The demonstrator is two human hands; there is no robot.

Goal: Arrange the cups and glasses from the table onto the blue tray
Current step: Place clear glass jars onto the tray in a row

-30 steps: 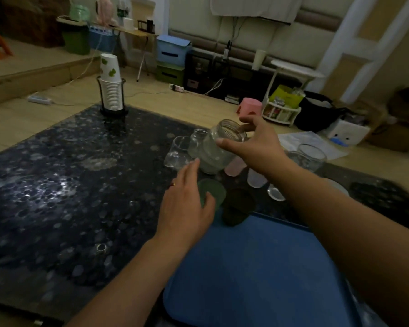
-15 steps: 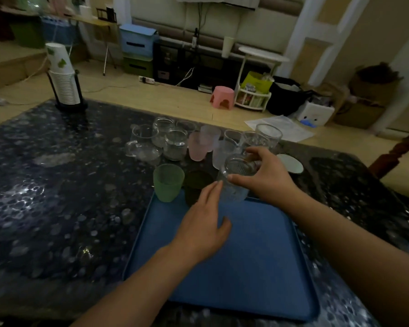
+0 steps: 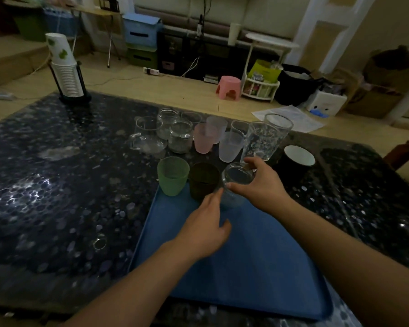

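A person's two bare arms reach forward over a dark speckled tabletop [image 3: 57,197] in dim light. A blue tray [image 3: 257,267] lies near the viewer, most of its surface bare.

The right hand [image 3: 262,187] holds a small clear glass [image 3: 236,185] by the rim, thumb on the near side and fingers [image 3: 253,161] curled over the far side. The glass sits at the far edge of the tray; whether its base already rests on the tray cannot be told. The left hand [image 3: 203,230] hovers over the tray just beside it, fingers relaxed and slightly apart, its fingertips close to the glass's lower left side and holding nothing.

Two cups stand at the tray's far left corner: a green cup [image 3: 172,175] and, to its right, a dark cup [image 3: 204,179]. With the clear glass these make a row of three (an early stage, by my reading).

Much is left. Beyond the tray, on the tabletop, stands a cluster: a clear mug with a handle [image 3: 148,135], a round glass jar [image 3: 180,136] with further clear glasses behind it, a pink cup [image 3: 204,139], a frosted white cup [image 3: 230,147], a patterned tall glass [image 3: 257,140] and a plain tall glass [image 3: 275,135]. To the right, apart, is a dark mug with a white inside [image 3: 298,156].

At the far left corner a rack holds stacked paper cups [image 3: 65,72].
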